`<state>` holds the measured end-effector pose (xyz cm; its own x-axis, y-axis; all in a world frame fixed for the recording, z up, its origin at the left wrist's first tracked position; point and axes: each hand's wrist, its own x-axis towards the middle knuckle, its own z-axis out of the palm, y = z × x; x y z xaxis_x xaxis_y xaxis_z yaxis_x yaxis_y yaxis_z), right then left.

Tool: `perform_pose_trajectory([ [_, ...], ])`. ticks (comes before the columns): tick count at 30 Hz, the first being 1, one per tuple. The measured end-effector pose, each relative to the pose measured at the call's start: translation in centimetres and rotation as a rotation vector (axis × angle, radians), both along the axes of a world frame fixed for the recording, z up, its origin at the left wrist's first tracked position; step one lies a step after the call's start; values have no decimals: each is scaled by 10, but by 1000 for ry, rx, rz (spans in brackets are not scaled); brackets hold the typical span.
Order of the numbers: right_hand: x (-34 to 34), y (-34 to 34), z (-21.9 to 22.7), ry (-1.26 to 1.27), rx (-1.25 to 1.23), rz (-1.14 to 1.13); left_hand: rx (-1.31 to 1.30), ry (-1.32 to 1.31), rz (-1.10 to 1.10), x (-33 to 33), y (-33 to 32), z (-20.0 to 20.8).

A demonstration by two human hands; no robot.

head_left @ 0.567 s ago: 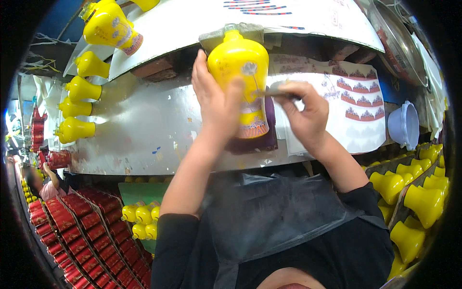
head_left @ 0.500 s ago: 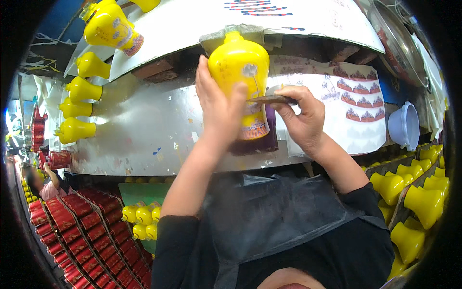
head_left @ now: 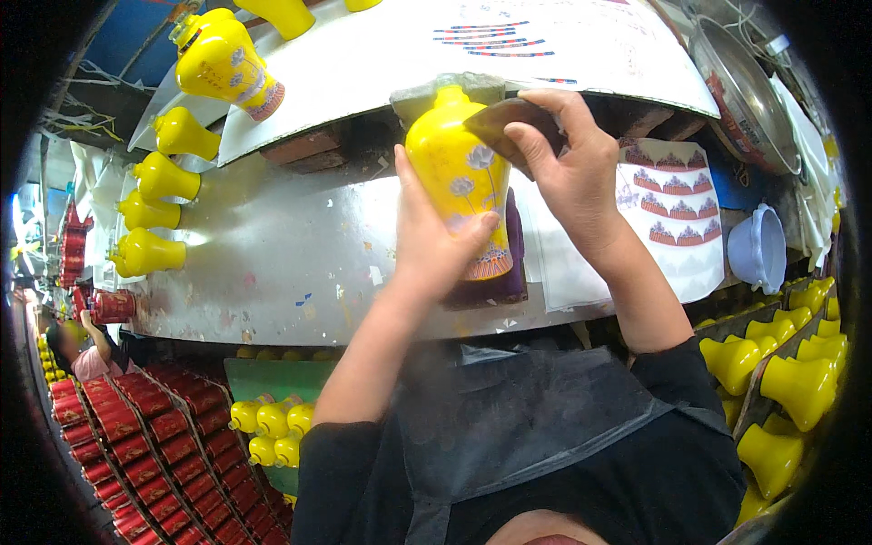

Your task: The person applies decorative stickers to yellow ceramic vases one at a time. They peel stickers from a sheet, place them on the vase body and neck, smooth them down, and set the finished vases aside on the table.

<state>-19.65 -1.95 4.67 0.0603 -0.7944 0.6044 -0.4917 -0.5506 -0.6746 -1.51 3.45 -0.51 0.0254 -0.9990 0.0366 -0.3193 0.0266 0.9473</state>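
A glossy yellow bottle (head_left: 445,145) with purple flower decals and a patterned band at its base lies on the bench, neck pointing away from me. My left hand (head_left: 436,238) grips its left side, the thumb lying across the lower front. Between the thumb and fingers of my right hand (head_left: 581,168) is a thin dark scraper (head_left: 516,125), its tip touching or just over the bottle's right shoulder. Beneath the body shows a dark purple pad (head_left: 516,250), and a grey rest (head_left: 489,88) sits behind the neck.
White decal sheets (head_left: 677,259) lie to the right, near a pale blue bucket (head_left: 757,250). A decorated yellow bottle (head_left: 222,68) stands on the far white board (head_left: 363,73). Several plain yellow bottles (head_left: 168,177) line the bench's left. Racks of red cylinders (head_left: 163,436) and yellow bottles (head_left: 799,386) flank me.
The scraper has moved from the bottle's lower front up to its shoulder, and now faces broadside. My left hand has shifted down the bottle, uncovering more decal. The whole view has shifted slightly.
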Motion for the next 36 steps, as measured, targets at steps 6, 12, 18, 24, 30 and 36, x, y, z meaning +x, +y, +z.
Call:
perform_pose_trajectory([
  [6, -9, 5, -4, -81, 111, 125, -166, -277, -210, 28, 16, -7],
  [12, -2, 11, -15, 11, -205, 16, -226, -450, -257, 25, 26, -31],
  [18, 8, 68, -25, 204, -327, 270, -340, -330, -184, 22, 29, -28],
  [24, 2, 72, -27, -5, -129, 110, -493, -493, 96, 28, 50, -20],
  [30, 11, 86, -17, 1, -52, 292, -320, -387, -35, 13, 38, -20],
  [36, -20, 59, -13, -490, 650, 204, -316, -339, 63, 17, 53, -13],
])
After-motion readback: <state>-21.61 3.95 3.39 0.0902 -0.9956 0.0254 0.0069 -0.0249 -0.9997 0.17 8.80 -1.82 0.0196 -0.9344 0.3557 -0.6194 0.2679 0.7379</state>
